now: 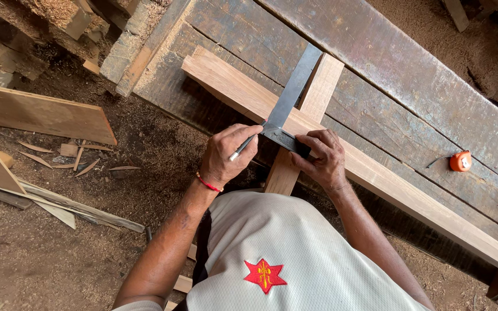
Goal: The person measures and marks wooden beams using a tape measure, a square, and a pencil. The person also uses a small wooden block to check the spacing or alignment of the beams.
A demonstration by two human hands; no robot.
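My left hand [226, 152], with a red thread at the wrist, is shut on a pencil [242, 147] whose tip touches a long pale wooden batten [376, 173] beside a try square. My right hand [320, 158] presses the square's dark stock [286, 140] against the batten's near edge. The square's steel blade [293, 86] runs across the batten and away from me. A shorter pale wood strip [320, 92] crosses under the batten, its near end [280, 175] sticking out between my hands.
The wood lies on a workbench of dark, worn planks [404, 75]. An orange tape measure [460, 161] sits on it at the right. Left of the bench, scrap boards [41, 112], offcuts and shavings lie on the sawdust-covered floor [59, 253].
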